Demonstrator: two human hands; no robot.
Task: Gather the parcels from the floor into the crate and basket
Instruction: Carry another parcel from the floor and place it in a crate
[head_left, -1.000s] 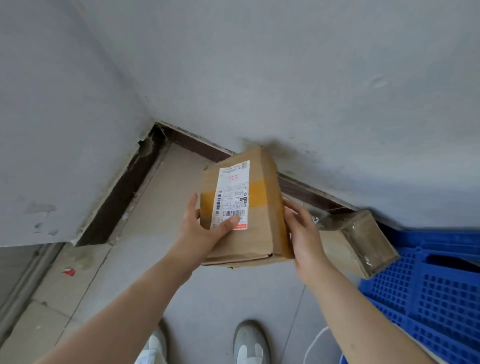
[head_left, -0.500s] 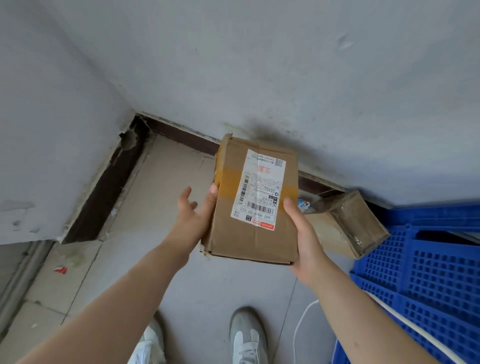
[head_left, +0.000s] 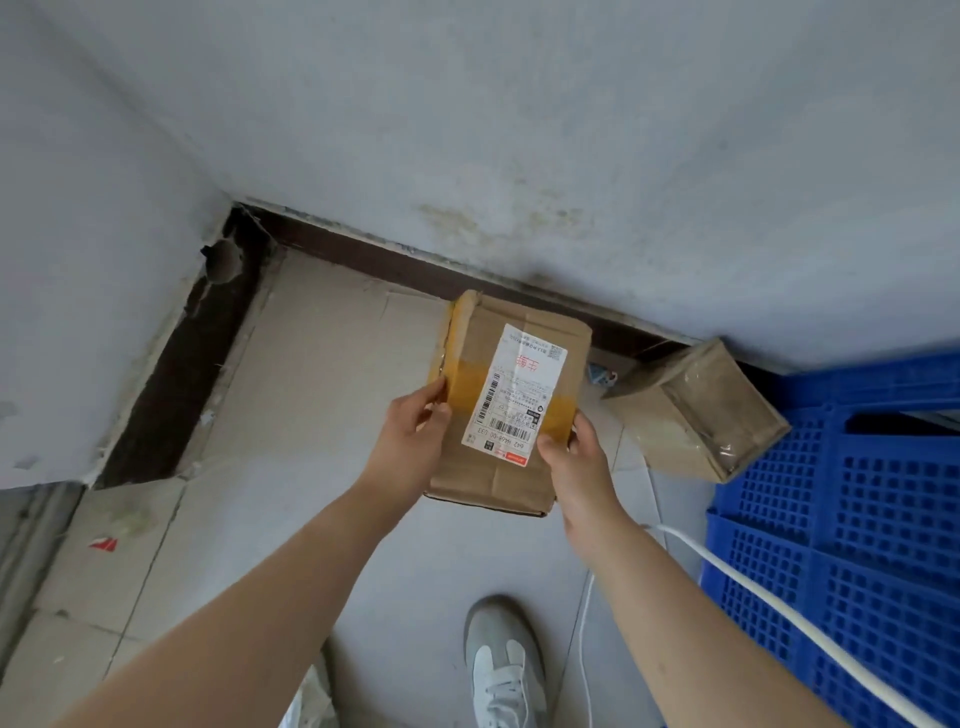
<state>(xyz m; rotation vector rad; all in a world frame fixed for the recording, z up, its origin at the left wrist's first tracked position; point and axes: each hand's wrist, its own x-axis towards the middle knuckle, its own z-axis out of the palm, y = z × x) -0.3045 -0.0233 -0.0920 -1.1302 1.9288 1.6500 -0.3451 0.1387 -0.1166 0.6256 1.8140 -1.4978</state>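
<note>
Cardboard parcel (head_left: 506, 410) held label-up off the floor, left hand (head_left: 415, 436) and right hand (head_left: 574, 460) fingers pinching opposite edges, presumably for carrying to blue crate (head_left: 857, 499).

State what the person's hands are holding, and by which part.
A cardboard parcel, held by its two long side edges: the left hand on the left edge, the right hand on the right edge by the label.

Labelled cardboard parcel (head_left: 511, 410) held aloft, blue crate (head_left: 852, 525) right

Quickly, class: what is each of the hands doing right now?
Left hand: closed on the cardboard parcel's left edge.
Right hand: closed on the same parcel's lower right edge.
</note>
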